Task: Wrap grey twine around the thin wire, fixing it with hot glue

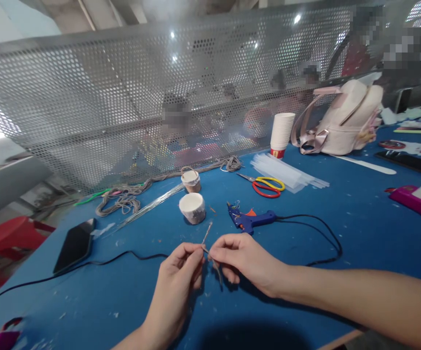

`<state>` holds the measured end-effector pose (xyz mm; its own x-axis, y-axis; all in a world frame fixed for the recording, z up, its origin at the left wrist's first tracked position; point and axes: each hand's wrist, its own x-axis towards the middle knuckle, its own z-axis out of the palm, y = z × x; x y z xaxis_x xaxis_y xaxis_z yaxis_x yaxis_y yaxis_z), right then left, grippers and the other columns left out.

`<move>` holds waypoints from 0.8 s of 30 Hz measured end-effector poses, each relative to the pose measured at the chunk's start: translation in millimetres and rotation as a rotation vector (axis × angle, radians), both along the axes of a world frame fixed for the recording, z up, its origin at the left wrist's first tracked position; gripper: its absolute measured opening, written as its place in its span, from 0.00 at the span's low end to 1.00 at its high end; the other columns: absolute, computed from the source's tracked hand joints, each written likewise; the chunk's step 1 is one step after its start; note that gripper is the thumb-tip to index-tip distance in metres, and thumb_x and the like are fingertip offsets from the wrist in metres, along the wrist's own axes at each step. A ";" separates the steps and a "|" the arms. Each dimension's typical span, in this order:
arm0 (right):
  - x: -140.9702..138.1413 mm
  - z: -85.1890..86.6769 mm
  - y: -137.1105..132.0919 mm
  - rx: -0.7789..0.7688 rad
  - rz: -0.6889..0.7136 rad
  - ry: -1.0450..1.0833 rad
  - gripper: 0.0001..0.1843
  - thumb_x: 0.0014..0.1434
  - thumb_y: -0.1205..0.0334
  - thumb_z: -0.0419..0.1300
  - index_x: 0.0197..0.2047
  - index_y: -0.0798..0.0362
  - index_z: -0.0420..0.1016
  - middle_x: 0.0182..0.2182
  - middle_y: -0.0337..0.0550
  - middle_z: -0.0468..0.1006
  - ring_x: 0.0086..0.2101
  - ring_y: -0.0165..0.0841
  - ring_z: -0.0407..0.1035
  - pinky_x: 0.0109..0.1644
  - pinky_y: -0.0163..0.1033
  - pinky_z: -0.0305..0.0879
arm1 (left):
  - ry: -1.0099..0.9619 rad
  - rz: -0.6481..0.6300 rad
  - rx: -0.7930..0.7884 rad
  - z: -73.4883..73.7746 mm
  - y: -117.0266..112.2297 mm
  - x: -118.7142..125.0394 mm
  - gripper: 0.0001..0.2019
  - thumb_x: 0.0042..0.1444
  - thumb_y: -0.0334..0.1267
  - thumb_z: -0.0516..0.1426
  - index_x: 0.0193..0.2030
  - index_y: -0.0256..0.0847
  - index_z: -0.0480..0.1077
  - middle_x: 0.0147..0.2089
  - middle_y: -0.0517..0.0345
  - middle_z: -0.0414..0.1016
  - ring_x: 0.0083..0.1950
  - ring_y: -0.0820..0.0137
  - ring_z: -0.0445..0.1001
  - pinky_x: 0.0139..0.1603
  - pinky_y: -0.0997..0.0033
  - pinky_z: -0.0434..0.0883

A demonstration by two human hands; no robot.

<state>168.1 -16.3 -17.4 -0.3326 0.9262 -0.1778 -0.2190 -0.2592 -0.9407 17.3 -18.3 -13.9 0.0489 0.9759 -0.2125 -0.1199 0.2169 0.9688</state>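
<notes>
Pinched between the fingertips of my left hand (178, 273) is a thin greyish cord (208, 232), its twisted end pointing up and away. My right hand (245, 258) closes finger and thumb on the same cord close by, and a loose tail of it hangs below. Just beyond the hands sits a small cup (194, 216) with a white top and a grey wrapped side. Behind that is a little bucket (192, 183) with a handle arched over it. A blue glue gun (254, 220) lies on its side past my right hand.
On the blue table (123, 291) lie red-and-yellow scissors (268, 187), clear glue sticks (285, 172), grey cord bundles (119, 200) and a black phone (75, 245). Stacked paper cups (282, 133) and a pale backpack (348, 119) stand along the perforated metal screen (123, 97). Black cables cross the tabletop.
</notes>
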 end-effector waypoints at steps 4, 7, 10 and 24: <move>3.7 8.5 0.5 0.060 -0.022 -0.004 0.15 0.48 0.52 0.63 0.26 0.56 0.70 0.17 0.31 0.66 0.15 0.20 0.56 0.20 0.30 0.50 | 0.078 -0.008 0.024 0.0 -0.7 0.6 0.14 0.45 0.46 0.64 0.28 0.37 0.70 0.17 0.69 0.57 0.18 0.80 0.50 0.18 0.80 0.49; 5.1 11.4 0.5 0.076 -0.026 0.002 0.16 0.47 0.50 0.63 0.26 0.56 0.71 0.17 0.31 0.66 0.16 0.21 0.56 0.20 0.31 0.50 | 0.108 -0.002 0.016 1.1 -0.9 2.2 0.14 0.42 0.46 0.64 0.28 0.38 0.70 0.16 0.70 0.56 0.18 0.80 0.50 0.17 0.80 0.50; 5.4 12.0 0.4 0.090 -0.031 0.011 0.16 0.47 0.50 0.63 0.26 0.56 0.71 0.16 0.31 0.65 0.16 0.21 0.56 0.20 0.31 0.51 | 0.124 0.002 0.007 2.0 -1.1 3.0 0.14 0.42 0.46 0.65 0.27 0.38 0.69 0.16 0.70 0.56 0.17 0.80 0.51 0.16 0.81 0.50; 4.2 9.6 -4.8 0.142 -0.029 -0.021 0.12 0.51 0.55 0.62 0.28 0.56 0.71 0.17 0.32 0.65 0.17 0.22 0.57 0.22 0.31 0.53 | 0.059 0.005 -0.022 -0.1 -0.3 2.6 0.16 0.41 0.46 0.66 0.28 0.37 0.68 0.16 0.70 0.57 0.17 0.82 0.51 0.16 0.82 0.50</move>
<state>172.3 -21.1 -7.9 -0.3032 0.9516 -0.0507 -0.2046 -0.1170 -0.9718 19.9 -18.6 -14.0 0.0309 0.9711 -0.2366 -0.0640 0.2381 0.9691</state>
